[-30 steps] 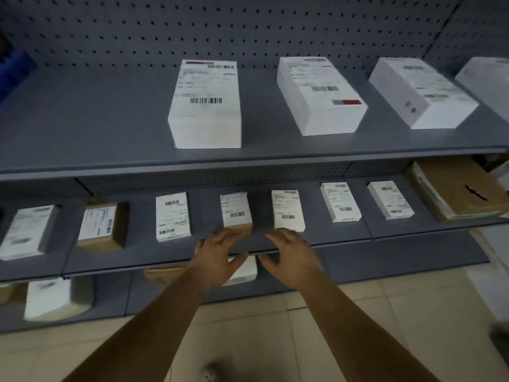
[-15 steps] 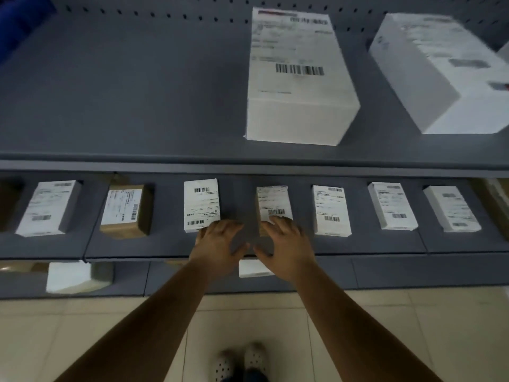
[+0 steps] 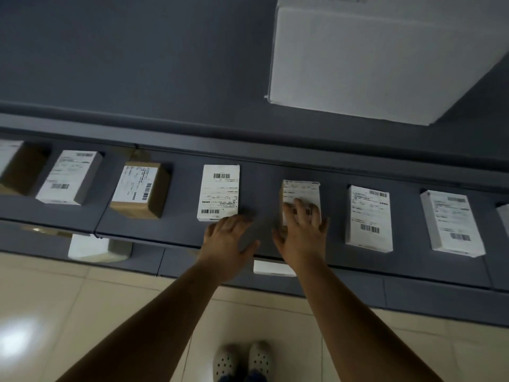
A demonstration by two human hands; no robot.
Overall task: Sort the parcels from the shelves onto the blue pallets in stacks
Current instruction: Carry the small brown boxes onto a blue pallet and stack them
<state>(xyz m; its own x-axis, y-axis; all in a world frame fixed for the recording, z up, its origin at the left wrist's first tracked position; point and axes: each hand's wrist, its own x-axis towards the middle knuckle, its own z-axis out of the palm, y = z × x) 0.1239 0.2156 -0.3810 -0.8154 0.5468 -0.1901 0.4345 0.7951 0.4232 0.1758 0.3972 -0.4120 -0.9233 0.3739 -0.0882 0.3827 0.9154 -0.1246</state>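
A row of small labelled parcels lies on the middle grey shelf (image 3: 179, 232). My right hand (image 3: 301, 230) lies on the near end of a small brown parcel with a white label (image 3: 301, 193), fingers spread over its top. My left hand (image 3: 227, 237) hovers just in front of a flat white parcel (image 3: 219, 191), fingers relaxed, thumb out to the right. Neither parcel is lifted off the shelf. No blue pallet is in view.
More parcels flank these: a brown box (image 3: 140, 190) and white box (image 3: 70, 177) to the left, white boxes (image 3: 369, 216) (image 3: 451, 221) to the right. A large white box (image 3: 385, 64) sits on the top shelf. Lower-shelf parcels (image 3: 88, 248) and the tiled floor lie below.
I have leaned in closer over the shelves. Both hands moved forward onto the middle shelf; the right hand now covers the brown parcel's near end, the left reached the white parcel's front edge.
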